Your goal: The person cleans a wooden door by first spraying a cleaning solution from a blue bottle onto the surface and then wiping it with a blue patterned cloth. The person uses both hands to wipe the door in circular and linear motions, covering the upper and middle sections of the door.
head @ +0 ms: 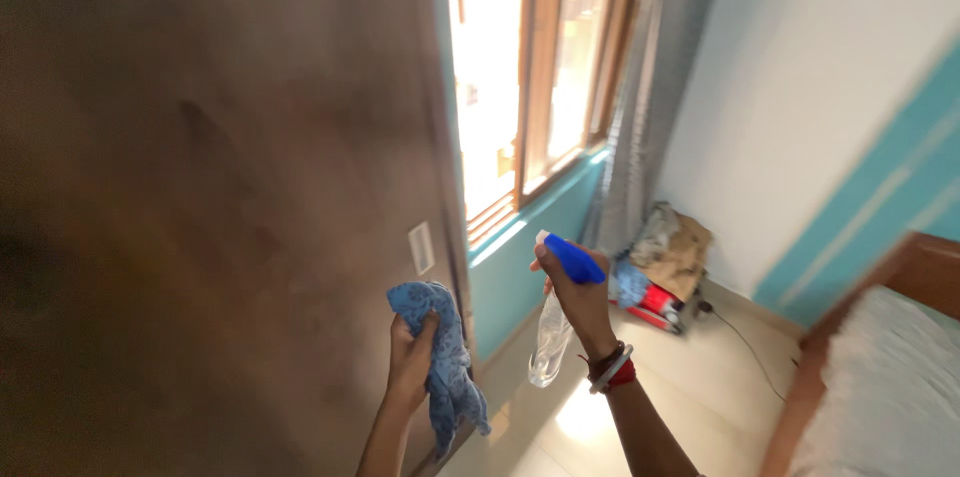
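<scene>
The left hand [410, 362] gripped a blue cloth [445, 362] close against the brown wardrobe [220, 187]. The right hand [580, 302] was closed around a clear spray bottle [553, 332] with a blue head, held just right of the wardrobe, below the window [520, 77].

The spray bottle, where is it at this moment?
In the head view, the spray bottle is right of centre, held in the right hand, beside the blue cloth in the left hand, below the window.
</scene>
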